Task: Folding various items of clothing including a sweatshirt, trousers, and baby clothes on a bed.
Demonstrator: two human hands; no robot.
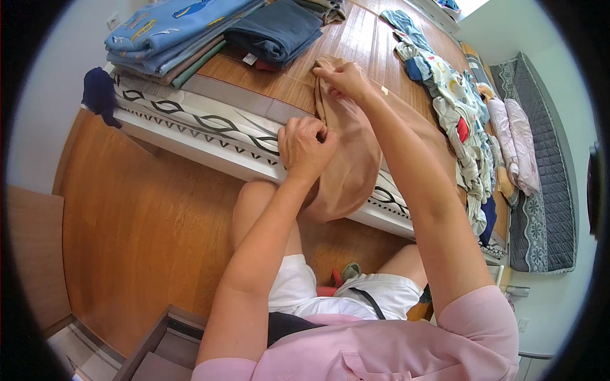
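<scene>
Pink shirt (394,349) nearest, tan cloth (352,168) is gripped by left hand (304,149), near, and right hand (345,79), far, apparently being straightened, with edge alignment seemingly required next.

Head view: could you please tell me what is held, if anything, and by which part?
A tan cloth, by its left edge: right hand farther off, left hand nearer.

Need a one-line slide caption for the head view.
Left hand and right hand hold a tan cloth at the bed's edge, between folded fabrics and a loose clothes pile.
</scene>
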